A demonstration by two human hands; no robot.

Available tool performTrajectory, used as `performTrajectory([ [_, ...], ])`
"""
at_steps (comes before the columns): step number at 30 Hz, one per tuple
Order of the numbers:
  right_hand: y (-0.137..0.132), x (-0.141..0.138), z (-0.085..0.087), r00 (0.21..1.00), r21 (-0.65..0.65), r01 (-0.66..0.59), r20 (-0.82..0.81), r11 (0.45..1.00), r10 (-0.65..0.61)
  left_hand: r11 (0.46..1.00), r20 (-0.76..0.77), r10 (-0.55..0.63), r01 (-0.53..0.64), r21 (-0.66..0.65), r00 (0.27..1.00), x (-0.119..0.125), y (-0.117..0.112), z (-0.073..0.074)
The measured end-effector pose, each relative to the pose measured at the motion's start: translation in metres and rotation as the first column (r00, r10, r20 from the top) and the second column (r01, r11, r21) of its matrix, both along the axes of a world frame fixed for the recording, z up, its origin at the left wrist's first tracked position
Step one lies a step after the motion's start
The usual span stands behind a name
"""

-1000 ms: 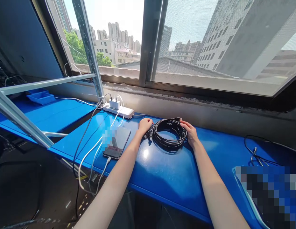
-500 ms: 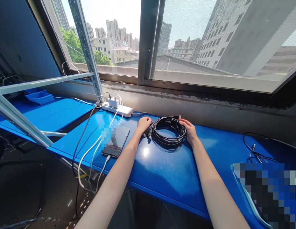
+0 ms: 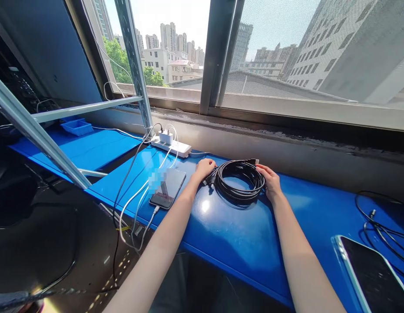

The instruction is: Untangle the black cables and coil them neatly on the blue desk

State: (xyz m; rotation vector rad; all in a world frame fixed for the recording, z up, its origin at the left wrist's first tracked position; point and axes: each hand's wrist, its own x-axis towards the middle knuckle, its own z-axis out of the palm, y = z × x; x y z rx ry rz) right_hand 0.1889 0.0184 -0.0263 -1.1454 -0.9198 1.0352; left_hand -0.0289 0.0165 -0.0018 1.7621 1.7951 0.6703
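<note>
Right, here's my coil of black cable, lying on the blue desk between my two hands, a fat ring of smooth, glossy loops streaked with sunlight. My left hand sits at the ring's left side, fingers curled in beside the dark connectors; I can't tell whether they pinch anything. And on the other side, my right hand curves along the outer loops, fingers half extended, tips up at the metal-ended plug; gripping it or only touching, I can't say. Off to the far left, beyond the metal frame, there's a shallow blue tray with sloping walls, its inside too small to make out. The long white power strip takes a blocky white adapter with leads running out of it. Nearer me, a flat, mirror-glossy phone lies left of my left forearm, a white cable plugged into its lower end. Down at the right, a second phone in a pale-edged case, and behind it a loose tangle of thin black cord
</note>
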Motion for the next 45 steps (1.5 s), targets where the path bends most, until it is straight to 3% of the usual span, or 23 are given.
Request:
performTrajectory([
  [7,0.001,-0.003,-0.004,0.996,0.054,0.064,0.051,0.996,-0.067,0.996,0.064,0.085,-0.086,0.015,0.994,-0.003,-0.006,-0.005],
  [11,-0.002,-0.002,-0.009,0.976,0.107,0.177,0.109,0.978,-0.188,0.979,0.072,0.200,-0.203,0.035,0.977,-0.005,-0.017,-0.004],
  [16,-0.024,-0.001,-0.018,0.919,0.114,0.345,0.161,0.932,-0.360,0.957,0.069,0.286,-0.288,0.021,0.956,-0.010,-0.029,0.000],
  [21,-0.043,-0.006,-0.020,0.881,0.082,0.414,0.213,0.907,-0.421,0.948,0.003,0.317,-0.317,0.016,0.948,-0.008,-0.027,0.007],
  [32,-0.032,-0.013,-0.006,0.899,-0.003,0.288,0.347,0.958,-0.269,0.930,-0.167,0.365,-0.368,0.012,0.916,-0.001,-0.016,0.015],
  [45,-0.035,-0.010,0.012,0.883,-0.091,0.213,0.443,0.973,-0.152,0.958,-0.203,0.286,-0.286,0.028,0.936,0.003,-0.009,0.023],
])
